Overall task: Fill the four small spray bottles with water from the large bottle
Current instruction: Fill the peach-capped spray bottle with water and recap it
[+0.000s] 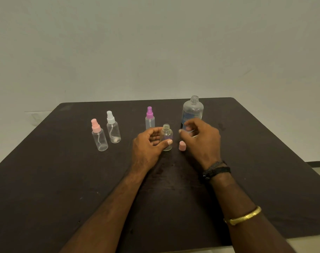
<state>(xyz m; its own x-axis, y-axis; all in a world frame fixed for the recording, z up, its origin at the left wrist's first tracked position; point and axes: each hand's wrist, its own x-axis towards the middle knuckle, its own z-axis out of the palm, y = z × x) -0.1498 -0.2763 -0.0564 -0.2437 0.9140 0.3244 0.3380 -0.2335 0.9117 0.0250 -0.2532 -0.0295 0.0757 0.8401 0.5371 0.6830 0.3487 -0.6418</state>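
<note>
Left hand (148, 143) grips the open small bottle (167, 136) upright; right hand (201, 138), curled around I can't tell what, sits just below the large bottle (193, 110).

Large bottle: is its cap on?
No, the large bottle stands on the table with its threaded neck bare and open.

Dark table (64, 179); pink top (95, 125), white top (110, 118), purple top (149, 112); pink cap (182, 145).

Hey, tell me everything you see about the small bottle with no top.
The small bottle is clear plastic, round, with a bare threaded neck and no spray top. It stands upright on the dark table. The left hand grips it, thumb across its front. A pink top sits apart at its right. Contents unclear.
</note>
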